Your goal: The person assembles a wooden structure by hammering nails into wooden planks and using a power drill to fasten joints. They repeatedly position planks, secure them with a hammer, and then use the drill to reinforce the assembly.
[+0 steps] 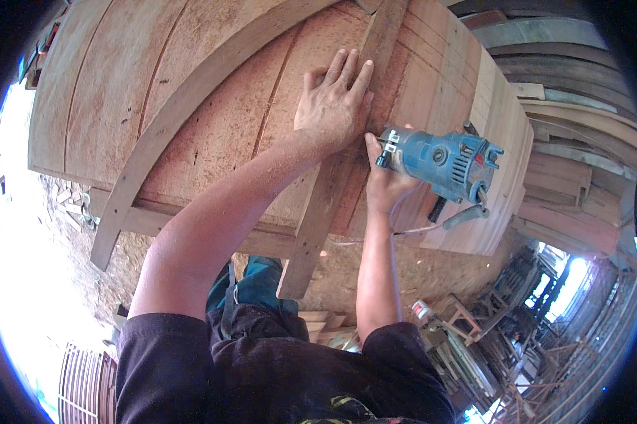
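Left of the straight wooden batten (317, 219), a curved wooden strip (124, 194) crosses the plank panel (226, 134). At the batten's left edge, the left hand (336, 106) lies spread, its grip released. Just right of the batten, the right hand (385, 189) grasps the blue trim router (438, 159). Probably guided routing, though the bit is hidden; the next move calls for keeping batten and router steady.
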A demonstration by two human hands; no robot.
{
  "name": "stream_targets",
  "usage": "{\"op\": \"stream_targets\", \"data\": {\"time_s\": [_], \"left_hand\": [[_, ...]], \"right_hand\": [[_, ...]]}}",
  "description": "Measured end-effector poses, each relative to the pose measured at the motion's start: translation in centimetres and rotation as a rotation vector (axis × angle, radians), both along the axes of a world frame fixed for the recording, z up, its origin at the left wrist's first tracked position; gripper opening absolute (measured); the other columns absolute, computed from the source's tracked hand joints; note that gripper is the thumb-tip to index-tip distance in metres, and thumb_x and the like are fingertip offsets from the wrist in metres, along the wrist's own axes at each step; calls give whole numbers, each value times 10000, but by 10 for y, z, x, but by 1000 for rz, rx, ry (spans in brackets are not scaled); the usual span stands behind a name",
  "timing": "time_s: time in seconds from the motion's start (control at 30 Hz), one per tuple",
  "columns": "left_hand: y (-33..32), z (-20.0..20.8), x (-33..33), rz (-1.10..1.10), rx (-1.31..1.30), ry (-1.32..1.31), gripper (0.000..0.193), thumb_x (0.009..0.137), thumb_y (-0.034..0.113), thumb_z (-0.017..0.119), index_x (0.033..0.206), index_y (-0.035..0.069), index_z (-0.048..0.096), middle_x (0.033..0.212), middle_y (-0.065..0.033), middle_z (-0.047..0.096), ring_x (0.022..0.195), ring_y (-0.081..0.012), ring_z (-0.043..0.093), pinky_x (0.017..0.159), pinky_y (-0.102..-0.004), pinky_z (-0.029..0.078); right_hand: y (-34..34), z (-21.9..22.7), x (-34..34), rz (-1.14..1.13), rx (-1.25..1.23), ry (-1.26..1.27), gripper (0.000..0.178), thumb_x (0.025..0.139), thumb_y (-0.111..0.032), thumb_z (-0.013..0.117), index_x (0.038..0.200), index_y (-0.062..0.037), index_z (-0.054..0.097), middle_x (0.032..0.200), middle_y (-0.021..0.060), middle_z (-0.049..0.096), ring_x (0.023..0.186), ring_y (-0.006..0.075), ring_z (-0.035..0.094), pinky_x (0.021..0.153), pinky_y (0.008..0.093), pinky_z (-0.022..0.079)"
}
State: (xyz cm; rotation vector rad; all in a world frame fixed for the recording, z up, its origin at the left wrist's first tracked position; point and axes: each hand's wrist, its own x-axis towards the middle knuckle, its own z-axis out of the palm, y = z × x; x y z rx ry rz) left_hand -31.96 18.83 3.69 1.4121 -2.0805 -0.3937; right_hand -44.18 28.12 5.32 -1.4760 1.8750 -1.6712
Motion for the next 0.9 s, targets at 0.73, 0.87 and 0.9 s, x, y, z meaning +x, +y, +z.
{"op": "stream_targets", "data": {"time_s": [0.73, 0.87, 0.9], "left_hand": [[0, -1, 4, -21, 53, 106, 610, 1055, 311, 579, 1605, 84, 447, 1672, -209, 438, 1588, -336, 369, 1203, -543, 307], [0, -2, 1, -28, 64, 116, 608, 1055, 310, 576, 1602, 78, 447, 1672, -211, 435, 1588, -336, 366, 1212, -539, 302], [-1, -1, 1, -30, 72, 121, 608, 1055, 309, 577, 1601, 76, 448, 1673, -212, 432, 1588, -337, 366, 1213, -538, 302]], "right_hand": [[-98, 3, -21, 137, -70, -137, 537, 817, 64, 904, 1262, 39, 603, 1125, 101, 691, 942, 177, 671, 864, 350, 587], [-115, -1, -36, 154, -31, -71, 507, 826, 90, 883, 1244, 47, 600, 1148, 119, 693, 958, 188, 683, 870, 360, 600], [-121, -3, -37, 143, -60, -63, 467, 824, 78, 888, 1204, 44, 619, 1124, 115, 698, 942, 184, 682, 858, 354, 599]]}}
